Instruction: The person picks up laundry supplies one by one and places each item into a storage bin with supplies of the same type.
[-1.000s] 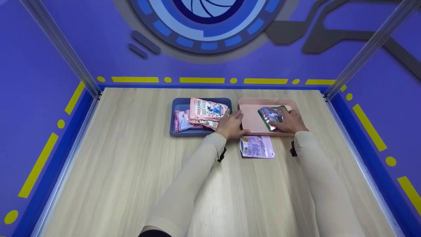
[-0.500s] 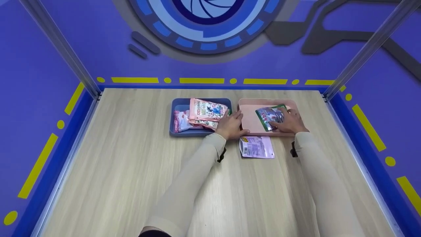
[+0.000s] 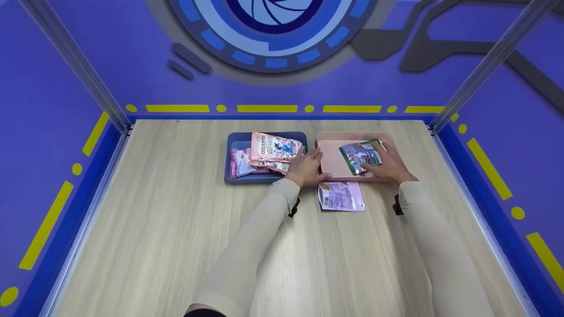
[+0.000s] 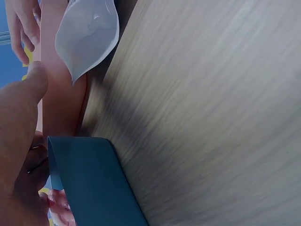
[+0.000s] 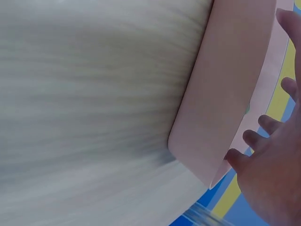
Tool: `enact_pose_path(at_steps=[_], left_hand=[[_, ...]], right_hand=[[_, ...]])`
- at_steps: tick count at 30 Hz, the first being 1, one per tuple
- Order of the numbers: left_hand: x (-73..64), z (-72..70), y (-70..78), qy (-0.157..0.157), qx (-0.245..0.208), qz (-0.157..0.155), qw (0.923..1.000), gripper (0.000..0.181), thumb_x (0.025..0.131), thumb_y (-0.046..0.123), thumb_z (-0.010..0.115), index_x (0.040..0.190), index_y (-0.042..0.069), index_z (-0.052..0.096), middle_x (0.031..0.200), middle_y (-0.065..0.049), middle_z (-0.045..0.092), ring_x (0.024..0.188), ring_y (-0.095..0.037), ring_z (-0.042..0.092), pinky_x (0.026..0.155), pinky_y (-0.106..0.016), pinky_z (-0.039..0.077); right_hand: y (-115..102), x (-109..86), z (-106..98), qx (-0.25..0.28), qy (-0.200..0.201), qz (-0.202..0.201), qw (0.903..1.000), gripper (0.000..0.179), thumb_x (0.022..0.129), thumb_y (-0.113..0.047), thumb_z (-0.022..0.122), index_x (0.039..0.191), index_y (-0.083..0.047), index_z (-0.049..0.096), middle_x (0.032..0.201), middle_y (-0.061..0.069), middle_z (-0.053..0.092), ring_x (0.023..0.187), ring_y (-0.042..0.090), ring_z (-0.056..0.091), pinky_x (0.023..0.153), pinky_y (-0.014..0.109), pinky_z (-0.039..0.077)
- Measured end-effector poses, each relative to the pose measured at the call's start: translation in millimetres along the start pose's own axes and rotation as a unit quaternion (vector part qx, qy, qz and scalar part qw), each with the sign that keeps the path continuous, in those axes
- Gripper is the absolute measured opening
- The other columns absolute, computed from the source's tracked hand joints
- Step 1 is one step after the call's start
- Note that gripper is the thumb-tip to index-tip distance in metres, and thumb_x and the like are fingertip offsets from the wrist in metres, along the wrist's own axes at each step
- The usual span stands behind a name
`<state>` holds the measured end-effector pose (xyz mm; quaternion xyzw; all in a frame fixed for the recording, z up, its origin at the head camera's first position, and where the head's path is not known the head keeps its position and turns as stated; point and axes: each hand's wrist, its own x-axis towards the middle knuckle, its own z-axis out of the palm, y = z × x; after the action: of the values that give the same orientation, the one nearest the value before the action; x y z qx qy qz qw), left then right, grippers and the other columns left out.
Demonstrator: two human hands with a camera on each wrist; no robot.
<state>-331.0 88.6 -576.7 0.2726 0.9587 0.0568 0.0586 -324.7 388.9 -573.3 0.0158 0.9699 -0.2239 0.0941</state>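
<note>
In the head view my right hand (image 3: 390, 164) hovers over the right side of a pink tray (image 3: 328, 154), fingers spread and loosely bent. Beneath it a shiny pouch with green edges (image 3: 352, 156) lies in the tray, partly covered by the hand. The right wrist view shows the fingers (image 5: 269, 125) apart above the tray wall, with nothing between them. My left hand (image 3: 305, 169) rests across the adjoining rims of the pink tray and a blue tray (image 3: 228, 163), thumb pointing right. Pink floral pouches (image 3: 275, 147) and a pink-and-white packet (image 3: 241, 164) fill the blue tray.
A purple pouch (image 3: 341, 197) lies on the wooden table (image 3: 185, 211) just in front of the pink tray. Its bulging base (image 4: 89, 37) shows in the left wrist view. Blue-purple panels (image 3: 220, 92) stand behind the table and on both sides.
The green-edged pouch has shifted slightly left and lies flatter in the pink tray. My right hand's fingers have loosened and spread away from it. The left hand has stayed on the rims.
</note>
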Motion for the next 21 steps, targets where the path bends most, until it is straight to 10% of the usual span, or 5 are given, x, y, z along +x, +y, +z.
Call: enact_pose_path(at_steps=[21], left_hand=[[-0.2,-0.4,0.8,0.001,0.014,0.006,0.9999,0.087,0.098,0.069,0.049,0.159,0.008,0.037,0.168,-0.005,0.03,0.153,-0.02,0.03,0.128,-0.046,0.01]], right_hand=[[-3.8,-52.8,14.5,-0.035,0.073,-0.135,0.9875,0.097,0.085,-0.063,0.075,0.162,-0.023,0.031,0.169,0.016,0.018,0.153,0.045,0.018,0.114,0.075,0.024]])
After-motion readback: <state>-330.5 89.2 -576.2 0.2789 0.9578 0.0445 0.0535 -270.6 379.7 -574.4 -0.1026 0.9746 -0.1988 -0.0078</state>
